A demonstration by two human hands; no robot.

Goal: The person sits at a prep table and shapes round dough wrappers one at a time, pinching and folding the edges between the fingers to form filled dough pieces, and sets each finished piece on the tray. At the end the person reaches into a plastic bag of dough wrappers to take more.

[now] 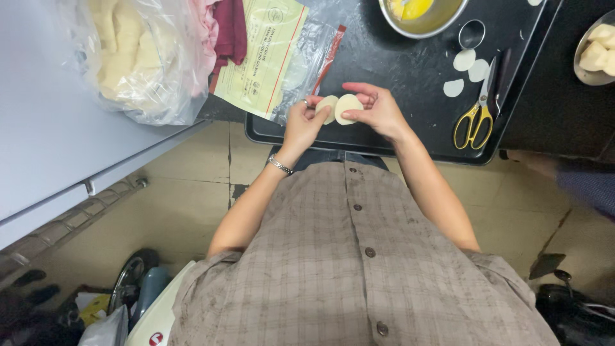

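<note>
My left hand (306, 122) pinches a small round pale dough wrapper (327, 106) by its edge. Beside it, my right hand (377, 107) holds a second round wrapper (348, 107) flat on its fingers, and the two discs touch or overlap. Both hands hover over the near edge of a black tray (397, 61). An opened clear wrapper packet with a red zip strip (282, 57) lies on the tray's left end, just beyond my left hand.
On the tray: a metal bowl of yellow liquid (419, 14), a round metal cutter (471, 33), three cut dough pieces (465, 61), yellow-handled scissors (477, 109). A plastic bag of pale dough (138, 54) sits on a grey surface at left. Another bowl (596, 54) and another person's arm (564, 173) at right.
</note>
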